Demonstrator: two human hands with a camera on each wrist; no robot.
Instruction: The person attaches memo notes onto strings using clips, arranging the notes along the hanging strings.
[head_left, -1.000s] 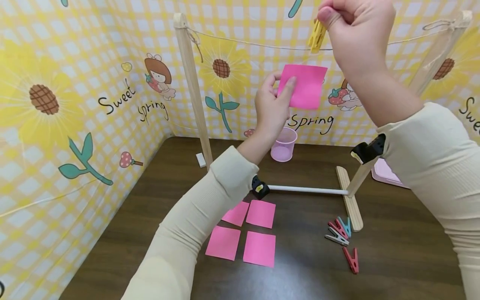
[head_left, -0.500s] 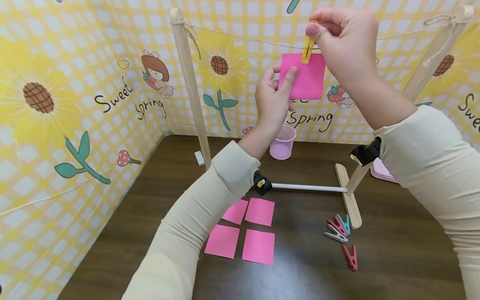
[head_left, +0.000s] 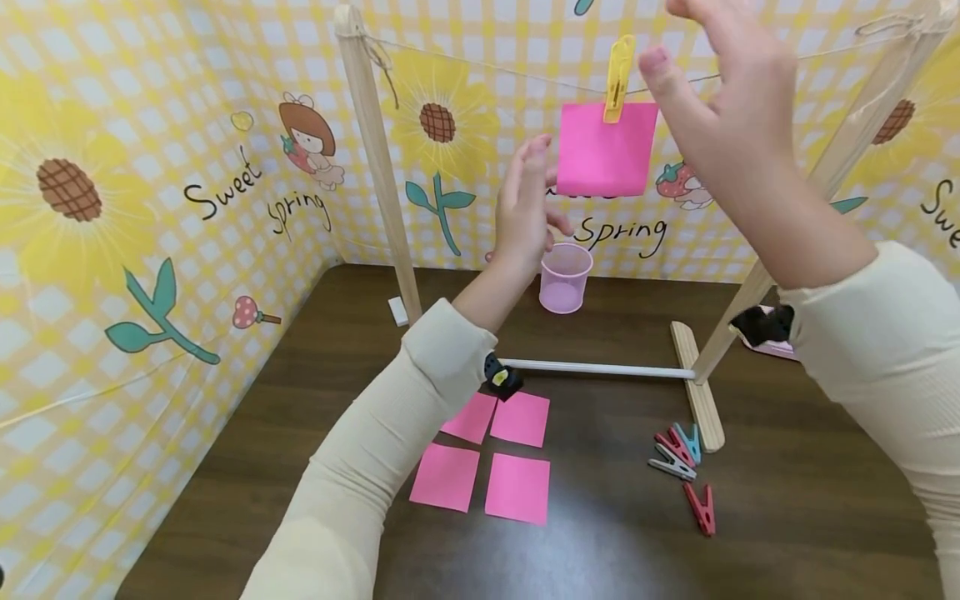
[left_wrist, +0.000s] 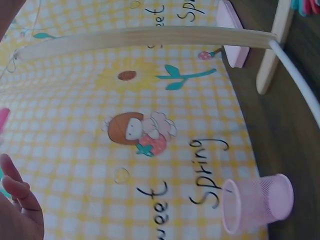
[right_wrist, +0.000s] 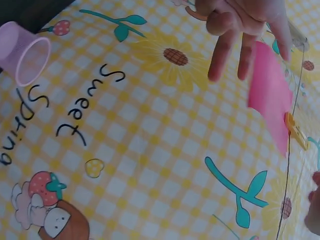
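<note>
A square pink paper note (head_left: 603, 158) hangs from the string (head_left: 517, 73), held by a yellow clothespin (head_left: 618, 79) at its top edge. My left hand (head_left: 525, 204) is just left of the note, fingers extended and holding nothing. To the right of the clothespin, my right hand (head_left: 738, 108) is raised with thumb and fingers spread apart, nothing between them. In the right wrist view the yellow clothespin (right_wrist: 297, 131) sits on the string beside the note (right_wrist: 270, 92). Only a sliver of the note shows at the left edge of the left wrist view.
Wooden posts (head_left: 378, 167) and a white crossbar (head_left: 600, 368) frame the string. Several pink notes (head_left: 517, 489) lie on the dark table. Several clothespins (head_left: 700, 508) lie at right. Behind the crossbar stands a pink mesh basket (head_left: 564, 279), with a white block (head_left: 398, 312) near the left post.
My right hand brought the yellow clothespin down onto the note and string, then let go and moved right. My left hand released the note and drew back left; the note now hangs.
</note>
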